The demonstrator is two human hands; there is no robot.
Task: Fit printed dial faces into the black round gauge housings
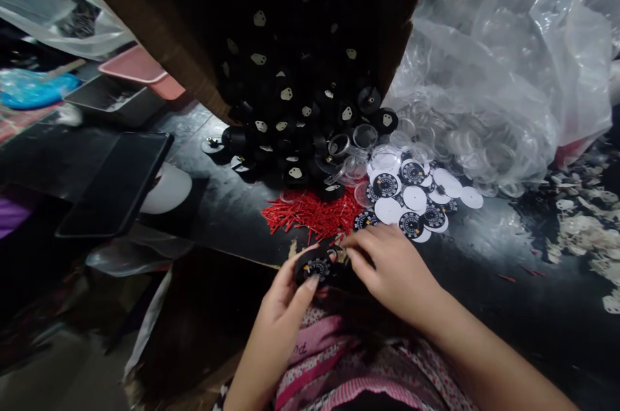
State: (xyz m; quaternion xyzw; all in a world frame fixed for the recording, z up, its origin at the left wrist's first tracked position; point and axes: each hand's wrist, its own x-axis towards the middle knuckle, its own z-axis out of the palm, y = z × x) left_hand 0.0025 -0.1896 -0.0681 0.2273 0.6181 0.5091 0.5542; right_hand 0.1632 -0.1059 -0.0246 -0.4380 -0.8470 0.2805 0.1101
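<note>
Left hand (285, 295) grips black dial (317, 267); right hand (387, 265) pinches at its rim, likely fitting a red pin from the pile (312, 214) just beyond.

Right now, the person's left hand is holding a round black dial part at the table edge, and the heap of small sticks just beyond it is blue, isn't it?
Not quite: the heap of small sticks is red, not blue, as the head view shows. The rest stands: the left hand holds a round black dial part at the edge of the table, with the heap just beyond it.
</note>
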